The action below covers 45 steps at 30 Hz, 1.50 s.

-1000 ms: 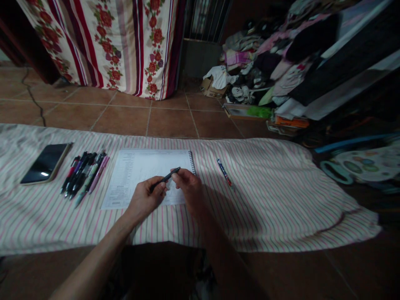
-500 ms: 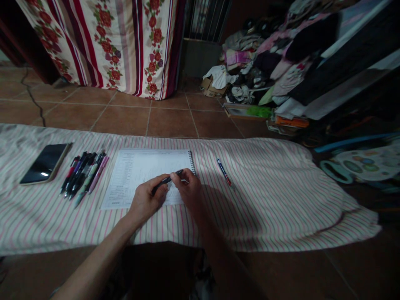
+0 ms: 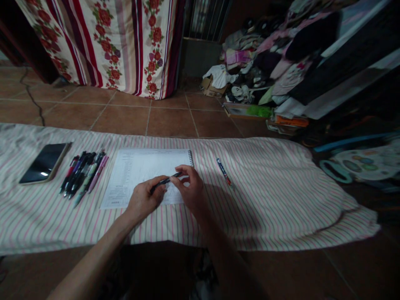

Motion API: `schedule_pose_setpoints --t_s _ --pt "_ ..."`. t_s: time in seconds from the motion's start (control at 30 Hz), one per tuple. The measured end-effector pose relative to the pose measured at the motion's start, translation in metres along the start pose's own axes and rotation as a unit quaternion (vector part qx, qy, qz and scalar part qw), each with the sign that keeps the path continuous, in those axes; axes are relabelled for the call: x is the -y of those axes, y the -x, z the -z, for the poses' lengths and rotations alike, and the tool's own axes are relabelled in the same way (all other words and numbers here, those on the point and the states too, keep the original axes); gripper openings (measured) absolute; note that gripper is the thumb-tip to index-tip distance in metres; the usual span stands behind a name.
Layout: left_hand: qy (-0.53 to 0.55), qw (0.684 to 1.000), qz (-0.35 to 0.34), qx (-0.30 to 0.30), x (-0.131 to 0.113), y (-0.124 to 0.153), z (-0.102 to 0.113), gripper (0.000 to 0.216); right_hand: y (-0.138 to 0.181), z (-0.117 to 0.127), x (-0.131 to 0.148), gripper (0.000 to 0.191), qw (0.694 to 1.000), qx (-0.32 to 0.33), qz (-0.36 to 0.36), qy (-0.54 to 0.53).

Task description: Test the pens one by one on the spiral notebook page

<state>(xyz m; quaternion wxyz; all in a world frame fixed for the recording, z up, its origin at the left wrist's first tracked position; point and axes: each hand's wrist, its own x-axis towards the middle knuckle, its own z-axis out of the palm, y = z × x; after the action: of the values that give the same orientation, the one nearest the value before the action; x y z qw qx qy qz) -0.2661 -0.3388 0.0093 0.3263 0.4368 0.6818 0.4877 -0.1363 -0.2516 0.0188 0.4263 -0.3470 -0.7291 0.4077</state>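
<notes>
A dark pen (image 3: 164, 181) is held between both hands, above the lower right part of a spiral-bound notebook (image 3: 137, 166) with printed pages. My left hand (image 3: 146, 196) is closed around the pen's left end. My right hand (image 3: 189, 183) pinches its other end between thumb and fingers. To the right of the notebook, a blue, white and red pen (image 3: 224, 171) lies by itself on the striped cloth. A group of several pens (image 3: 83, 175) lies left of the notebook, a pink one at its right side. The hands cover part of the page.
A phone (image 3: 44, 163) lies at the left on the striped cloth (image 3: 281, 196). Beyond it are a tiled floor (image 3: 125, 110), a flowered curtain (image 3: 125, 46) and a heap of clothes (image 3: 250, 62). A patterned plastic item (image 3: 359, 162) stands at the right.
Both hands keep hold of the pen and have barely moved. The right fingers have shifted slightly at the pen's end, and slightly more of the pen shows between the hands.
</notes>
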Motion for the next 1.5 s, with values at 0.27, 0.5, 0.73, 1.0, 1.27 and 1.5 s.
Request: schedule_pose_setpoints --t_s 0.27,0.5,0.73,1.0,1.27,1.5 --pt "0.019 0.999 0.013 0.034 -0.005 0.000 0.003 0.031 -0.001 0.006 0.002 0.009 0.998 0.059 0.017 0.009" --pt "0.006 0.999 0.011 0.050 -0.007 0.000 0.005 0.025 -0.001 0.006 -0.003 0.022 0.995 0.056 -0.072 -0.048" --pt "0.024 0.998 0.008 0.057 -0.007 -0.001 0.004 0.024 -0.003 0.002 -0.002 0.033 0.963 0.061 -0.184 -0.189" --pt "0.062 0.996 0.020 0.056 -0.009 -0.002 0.003 0.024 -0.002 0.004 0.001 0.027 0.952 0.105 -0.196 -0.211" --pt "0.049 0.997 0.010 0.061 -0.009 -0.002 0.002 0.022 -0.002 -0.007 -0.002 0.029 0.952 0.046 -0.213 -0.215" --pt "0.113 0.992 0.026 0.055 -0.006 -0.002 -0.001 0.024 -0.001 0.001 0.010 0.037 0.924 0.087 -0.246 -0.279"
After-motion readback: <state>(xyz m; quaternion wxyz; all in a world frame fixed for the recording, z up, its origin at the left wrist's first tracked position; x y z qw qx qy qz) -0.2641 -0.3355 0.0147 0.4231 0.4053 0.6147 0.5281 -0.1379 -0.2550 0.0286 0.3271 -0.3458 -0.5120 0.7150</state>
